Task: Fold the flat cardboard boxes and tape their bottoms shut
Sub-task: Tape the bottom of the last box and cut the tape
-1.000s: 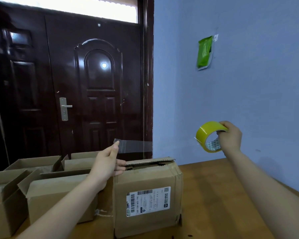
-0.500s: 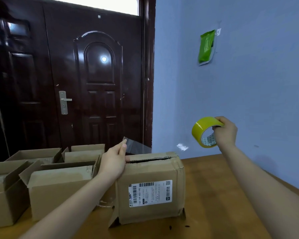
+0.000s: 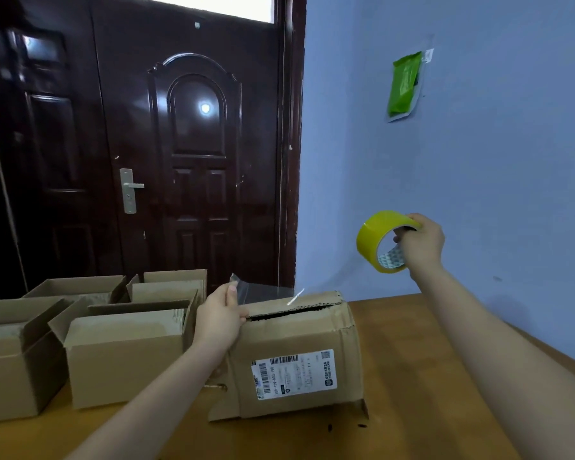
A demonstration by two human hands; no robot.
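A cardboard box with a white shipping label stands upside down on the wooden table, its bottom flaps folded together with a dark gap along the seam. My left hand rests at the box's top left edge and pinches the free end of a clear tape strip. The strip stretches above the seam toward the yellow tape roll. My right hand grips that roll in the air, up and to the right of the box.
Several folded open cardboard boxes stand in rows at the left of the table. A dark wooden door is behind them. A blue wall with a green packet runs along the right.
My left hand has come down with the tape end to the box's top left edge. My right hand with the roll has dropped slightly. The view has shifted.
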